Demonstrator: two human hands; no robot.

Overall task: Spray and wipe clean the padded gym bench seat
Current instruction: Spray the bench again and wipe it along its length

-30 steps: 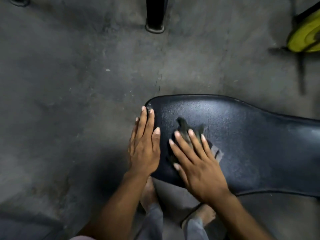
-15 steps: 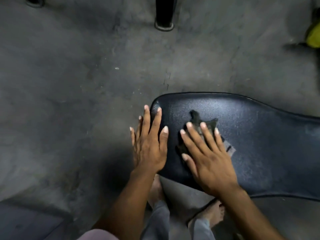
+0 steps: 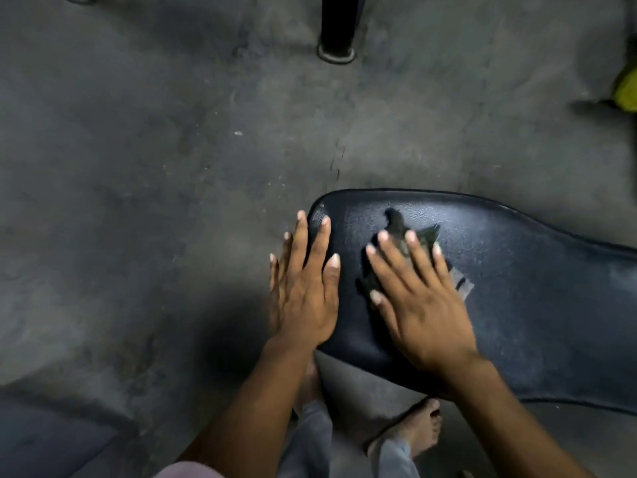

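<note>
The black padded bench seat (image 3: 534,305) stretches from the frame's middle to the right edge, with its rounded end on the left. My right hand (image 3: 420,298) lies flat with spread fingers on a dark cloth (image 3: 400,225), pressing it onto the seat near that end. Parts of the cloth stick out beyond my fingertips and at my hand's right side. My left hand (image 3: 303,288) rests flat on the seat's left rim, fingers apart, holding nothing. No spray bottle is in view.
Grey concrete floor (image 3: 155,167) surrounds the bench. A black post with a round foot (image 3: 336,46) stands at the top centre. A yellow object (image 3: 627,88) sits at the right edge. My bare feet (image 3: 420,429) stand below the seat's near edge.
My right hand with the cloth has shifted slightly up and right across the seat. My left hand stays at the seat's end. The view has drifted so the yellow object slid toward the right edge.
</note>
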